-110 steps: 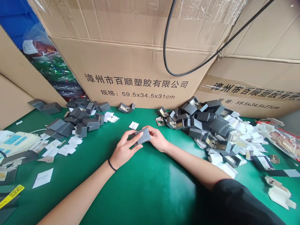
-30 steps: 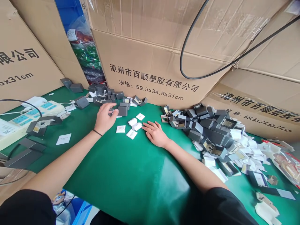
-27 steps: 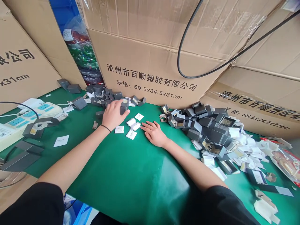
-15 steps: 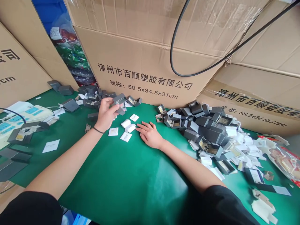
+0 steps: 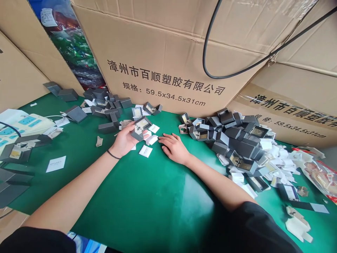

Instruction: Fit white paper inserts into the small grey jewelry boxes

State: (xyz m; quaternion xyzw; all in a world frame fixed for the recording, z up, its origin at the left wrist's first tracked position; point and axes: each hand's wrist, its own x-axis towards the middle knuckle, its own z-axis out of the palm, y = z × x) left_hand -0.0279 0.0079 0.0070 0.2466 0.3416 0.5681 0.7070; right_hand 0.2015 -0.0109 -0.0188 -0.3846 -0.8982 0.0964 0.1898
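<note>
My left hand (image 5: 125, 140) is closed around a small dark grey box (image 5: 141, 128), tilted so that its pale inside faces up. Just beneath and beside that box lie folded white papers (image 5: 151, 139) and a printed white card (image 5: 145, 151). Another white card (image 5: 154, 128) lies a little farther back. My right hand (image 5: 174, 149) rests palm down on the green table, fingers stretched out and nothing in it. Its fingertips are close to the folded papers.
A heap of dark grey boxes (image 5: 237, 140) and white paper scraps (image 5: 283, 160) covers the right side. More grey boxes (image 5: 105, 103) lie back left, near a power strip (image 5: 28, 123). Large cartons (image 5: 158, 52) stand behind, with a black cable (image 5: 206, 45) hanging in front.
My left hand has turned the grey box and brought it slightly nearer and to the right, over the white papers. My right hand stays flat on the table. The view has shifted a little.
</note>
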